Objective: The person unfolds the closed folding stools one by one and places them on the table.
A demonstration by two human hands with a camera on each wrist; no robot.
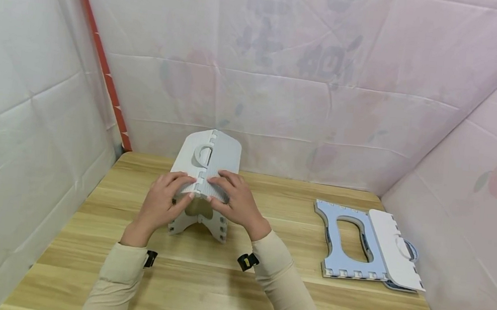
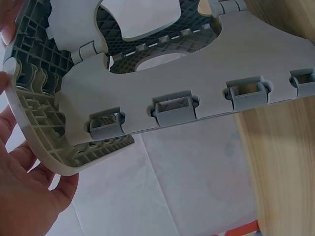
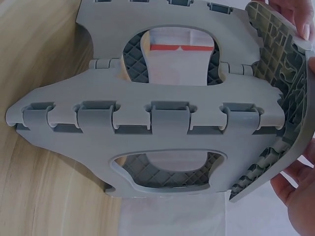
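Note:
A white and grey folding stool [image 1: 226, 153] stands partly unfolded on the table, its seat peaked along the hinged middle seam, a handle loop at the far part. My left hand [image 1: 163, 201] grips the left seat panel at its near end, thumb at the front edge beside the seam. On the right panel, my right hand [image 1: 239, 201] holds the same end, fingers bent over the top. From the left wrist view, the ribbed underside [image 2: 49, 113] and a hinged leg panel [image 2: 192, 69] show. The right wrist view shows the leg panels [image 3: 182, 88] bent at their hinges.
A second folding stool, blue and white [image 1: 378, 257], lies folded flat at the right of the wooden table [image 1: 199, 290]. Pale printed sheets [image 1: 280, 103] hang behind and at both sides. A red strip [image 1: 104, 66] runs down the back left corner.

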